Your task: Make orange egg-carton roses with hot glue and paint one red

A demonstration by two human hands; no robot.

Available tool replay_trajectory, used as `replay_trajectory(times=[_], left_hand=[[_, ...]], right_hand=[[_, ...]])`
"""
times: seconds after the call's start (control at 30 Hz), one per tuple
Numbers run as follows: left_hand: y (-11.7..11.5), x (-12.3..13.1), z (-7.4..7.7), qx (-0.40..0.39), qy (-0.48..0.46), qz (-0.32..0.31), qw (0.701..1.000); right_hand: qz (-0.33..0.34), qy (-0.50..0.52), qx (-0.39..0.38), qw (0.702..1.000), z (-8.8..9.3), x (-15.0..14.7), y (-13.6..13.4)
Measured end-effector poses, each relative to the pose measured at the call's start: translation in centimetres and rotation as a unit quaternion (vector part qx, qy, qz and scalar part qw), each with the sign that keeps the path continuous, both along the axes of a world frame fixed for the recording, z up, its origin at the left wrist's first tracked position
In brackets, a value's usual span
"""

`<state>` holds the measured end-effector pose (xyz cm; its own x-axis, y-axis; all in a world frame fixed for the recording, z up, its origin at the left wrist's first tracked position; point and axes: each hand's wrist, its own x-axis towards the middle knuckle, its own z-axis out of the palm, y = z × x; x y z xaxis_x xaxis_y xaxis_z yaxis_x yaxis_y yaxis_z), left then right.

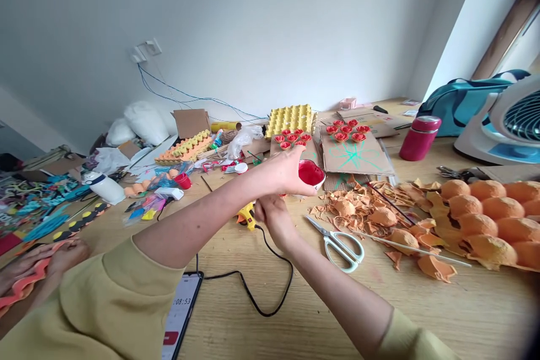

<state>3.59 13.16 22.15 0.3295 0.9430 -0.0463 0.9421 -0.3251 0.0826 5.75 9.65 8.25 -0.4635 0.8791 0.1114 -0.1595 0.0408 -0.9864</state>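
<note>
My left hand [289, 171] reaches across in front and is closed around a small cup [311, 174] with a red inside and a pale rim. The cup is tipped so that its opening faces me. Just below it, my right hand [273, 216] has its fingers curled in; what they hold, if anything, is hidden. Beside those fingers is a yellow glue gun [246, 216], partly covered, with a black cord trailing over the table. Behind the cup, red paper-like flowers [291, 138] stand on cardboard.
White-handled scissors [343, 247] lie right of my right hand. Orange egg-carton scraps [350, 205] and an orange egg tray [485, 219] cover the right side. A phone [182, 309] lies in front. At left, another person's hands [63, 259] hold an orange strip.
</note>
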Motion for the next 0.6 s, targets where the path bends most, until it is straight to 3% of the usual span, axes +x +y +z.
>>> replay_trajectory(times=[0.17, 0.3, 0.43, 0.6], left_hand=[[1.1, -0.7, -0.1, -0.02, -0.013, -0.012, 1.0], [2.1, -1.4, -1.6, -0.024, -0.021, -0.01, 0.999], [2.2, -1.7, -3.8, -0.033, -0.025, -0.013, 0.999], [1.2, -2.0, -7.2, -0.037, -0.035, -0.036, 0.998]], right_hand=[[0.084, -0.041, -0.046, 0.995, -1.3, 6.4, -7.0], [0.116, -0.089, -0.079, 0.986, -1.0, 13.9, -11.2], [0.058, -0.185, -0.059, 0.979, -0.5, 19.9, -11.9], [-0.041, -0.189, -0.028, 0.981, 0.5, 23.4, -9.0]])
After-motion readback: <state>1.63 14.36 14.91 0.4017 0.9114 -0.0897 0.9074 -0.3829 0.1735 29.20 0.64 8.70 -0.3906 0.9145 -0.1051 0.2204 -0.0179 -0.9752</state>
